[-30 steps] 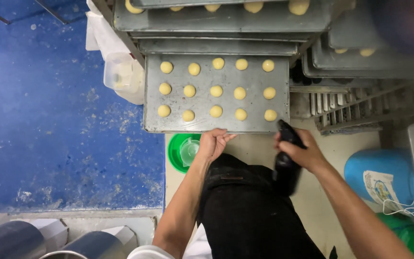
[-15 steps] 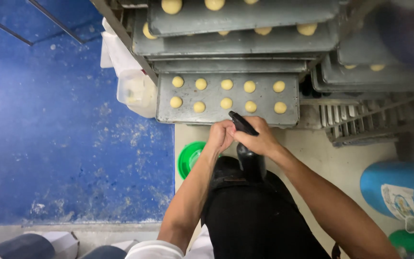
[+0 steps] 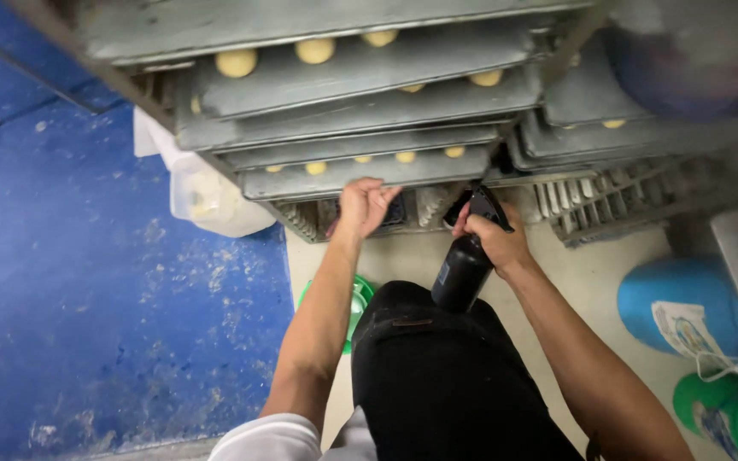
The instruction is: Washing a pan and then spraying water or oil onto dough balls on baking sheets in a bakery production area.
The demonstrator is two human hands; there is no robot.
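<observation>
Head view: right hand [image 3: 495,241] grips spray bottle [image 3: 463,269], nozzle up toward trays; left hand [image 3: 364,207] seemingly touches tray [image 3: 369,169].

A bakery's back room: a rack [image 3: 172,94] stacked with metal trays [image 3: 369,171] of pale dough balls [image 3: 237,61], beside a worn blue wall [image 3: 87,282] and plastic tubs [image 3: 685,299].

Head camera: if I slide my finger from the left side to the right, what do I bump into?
Blue floor → white bag → left hand → black spray bottle in the right hand → blue container
</observation>
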